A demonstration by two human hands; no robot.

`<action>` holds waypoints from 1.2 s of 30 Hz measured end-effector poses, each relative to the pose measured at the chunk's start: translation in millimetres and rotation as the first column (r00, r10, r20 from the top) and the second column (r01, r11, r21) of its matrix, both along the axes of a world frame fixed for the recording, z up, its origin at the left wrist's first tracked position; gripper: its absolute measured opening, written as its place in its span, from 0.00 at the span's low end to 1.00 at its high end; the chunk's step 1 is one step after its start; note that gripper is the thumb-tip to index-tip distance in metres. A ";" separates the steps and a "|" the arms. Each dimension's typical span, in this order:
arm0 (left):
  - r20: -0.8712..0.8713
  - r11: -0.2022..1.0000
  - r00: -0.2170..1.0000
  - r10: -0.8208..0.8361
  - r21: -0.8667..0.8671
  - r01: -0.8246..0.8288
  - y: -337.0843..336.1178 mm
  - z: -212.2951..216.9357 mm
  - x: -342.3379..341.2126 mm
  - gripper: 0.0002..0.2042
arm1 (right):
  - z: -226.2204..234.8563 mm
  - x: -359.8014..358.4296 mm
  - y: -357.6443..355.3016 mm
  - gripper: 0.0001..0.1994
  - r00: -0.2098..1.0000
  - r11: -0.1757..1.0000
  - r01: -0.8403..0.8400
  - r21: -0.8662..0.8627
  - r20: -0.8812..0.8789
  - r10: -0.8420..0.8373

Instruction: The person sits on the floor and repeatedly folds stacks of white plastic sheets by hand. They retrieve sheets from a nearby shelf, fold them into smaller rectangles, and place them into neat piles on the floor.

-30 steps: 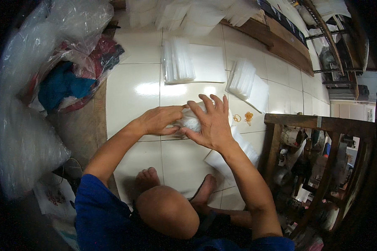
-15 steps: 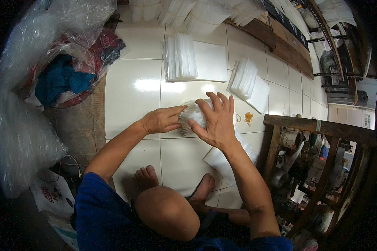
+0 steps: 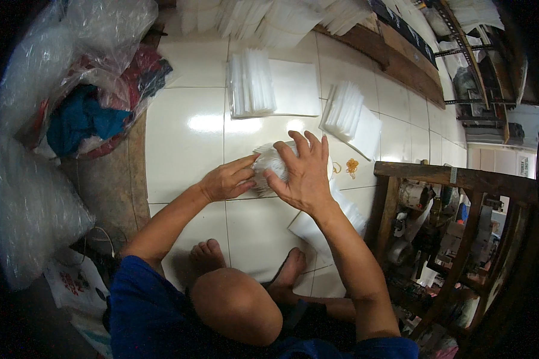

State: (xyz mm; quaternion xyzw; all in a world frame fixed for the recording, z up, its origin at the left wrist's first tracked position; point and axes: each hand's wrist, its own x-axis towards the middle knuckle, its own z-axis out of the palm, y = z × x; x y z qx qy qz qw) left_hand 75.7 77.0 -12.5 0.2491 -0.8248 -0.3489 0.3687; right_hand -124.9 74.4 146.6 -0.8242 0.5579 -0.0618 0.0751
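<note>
Between my hands, above the tiled floor, is a bundle of clear plastic bags (image 3: 266, 172), bent into a rounded shape with its layered edges showing. My left hand (image 3: 224, 181) is closed on the left side of the bundle, fingers pressed together. My right hand (image 3: 306, 177) grips it from the right, thumb on the near side and fingers arched over the top. The bundle's right part is hidden under that hand. Loose yellow rubber bands (image 3: 352, 167) lie just right of my right hand. Below my right wrist, flat plastic bags (image 3: 317, 230) rest on the floor, partly covered by my forearm.
Two stacks of plastic bags, one straight ahead (image 3: 251, 84) and one slanted (image 3: 346, 112), lie on the tiles. More bundles (image 3: 269, 21) stand at the far edge. Wrapped plastic and cloth (image 3: 81, 122) fill the left. A wooden frame (image 3: 461, 178) stands at right.
My left fingers have shifted slightly along the bundle's left edge, and its layers look more fanned. The whole view has drifted a little; the stacks on the floor stay where they were.
</note>
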 end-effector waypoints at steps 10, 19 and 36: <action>-0.211 0.866 0.947 0.242 0.487 -0.112 34.6 -19.7 -61.6 0.61 | 6.5 -3.2 0.9 0.43 0.995 0.992 -0.101 0.068 0.009 0.101; -0.104 0.957 0.984 0.146 0.266 -0.113 2.1 -45.4 -71.4 0.58 | 7.1 -21.0 -14.1 0.45 0.996 0.987 -0.084 0.137 0.005 0.084; -0.173 0.897 0.985 0.017 0.437 0.062 -18.1 -29.1 -67.1 0.62 | 7.0 -34.5 -30.8 0.48 0.990 0.990 0.130 0.061 -0.055 -0.127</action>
